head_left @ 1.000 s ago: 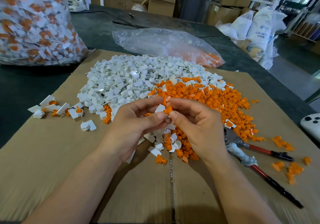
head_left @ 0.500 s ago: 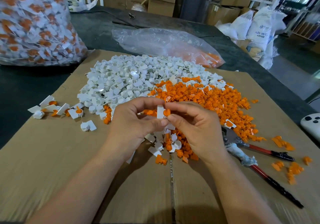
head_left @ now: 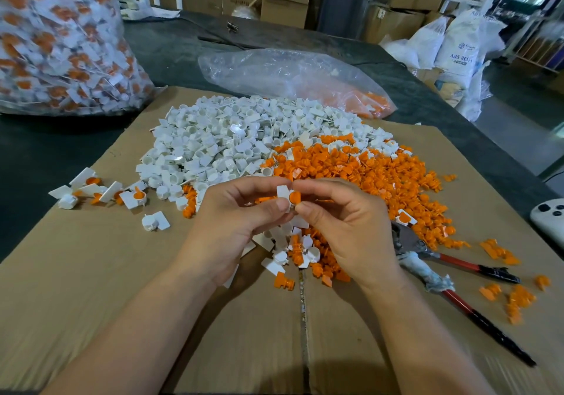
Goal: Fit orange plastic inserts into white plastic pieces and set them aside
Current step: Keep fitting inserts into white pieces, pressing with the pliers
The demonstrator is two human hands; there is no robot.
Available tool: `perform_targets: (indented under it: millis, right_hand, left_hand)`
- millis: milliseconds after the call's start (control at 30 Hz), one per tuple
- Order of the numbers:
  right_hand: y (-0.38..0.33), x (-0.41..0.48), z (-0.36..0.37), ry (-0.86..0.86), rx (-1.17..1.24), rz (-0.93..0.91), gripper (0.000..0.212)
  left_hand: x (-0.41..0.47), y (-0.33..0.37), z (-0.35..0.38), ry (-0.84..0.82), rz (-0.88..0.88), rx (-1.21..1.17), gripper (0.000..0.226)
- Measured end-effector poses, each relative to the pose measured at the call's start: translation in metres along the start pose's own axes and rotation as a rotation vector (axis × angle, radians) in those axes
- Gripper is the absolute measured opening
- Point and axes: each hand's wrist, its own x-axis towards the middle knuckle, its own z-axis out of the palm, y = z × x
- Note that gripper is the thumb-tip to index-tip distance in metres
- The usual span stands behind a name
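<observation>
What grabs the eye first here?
On the cardboard, a pile of white pieces lies left of a pile of orange inserts. In front, the left hand and right hand pinch one white piece and an orange insert together. A bulging bag sits far left.

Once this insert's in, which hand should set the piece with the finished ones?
Probably left. The left hand grips the white piece, and the finished pieces lie on its side of the cardboard. The right hand only pinches the orange insert.

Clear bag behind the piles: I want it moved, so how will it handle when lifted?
Probably floppy: the bag lies crumpled and slack. Likely light: few orange inserts show in one corner. They may shift when lifted.
</observation>
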Motion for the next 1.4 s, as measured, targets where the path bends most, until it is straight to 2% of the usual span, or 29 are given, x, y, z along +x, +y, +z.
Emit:
perform_targets:
  millis: [367, 467, 900, 1133, 1400]
  right_hand:
    - [-0.0005, -0.0004, 0.0029, -0.044, -0.047, -0.011, 0.037]
    - [-0.0007, -0.0011, 0.0042, -0.038, -0.045, 0.0, 0.039]
    - [0.0011, -0.0006, 0.0062, -0.032, -0.079, -0.028, 0.035]
    - [0.0038, -0.0015, 0.0071, -0.004, 0.033, 0.062, 0.04]
    - [0.0021, -0.0009, 0.0076, -0.022, -0.038, -0.022, 0.032]
  left_hand:
    - [0.0014, 0.0007, 0.0002, 0.059, -0.062, 0.034, 0.013]
    - [0.0015, 0.0012, 0.0009, 0.077, -0.054, 0.056, 0.021]
    - [0.0017, 0.0021, 0.0006, 0.101, -0.067, 0.059, 0.025]
    - [0.0014, 0.0028, 0.0024, 0.087, -0.085, -0.014, 0.01]
    - [0.0013, 0.0033, 0.0017, 0.085, -0.095, -0.015, 0.009]
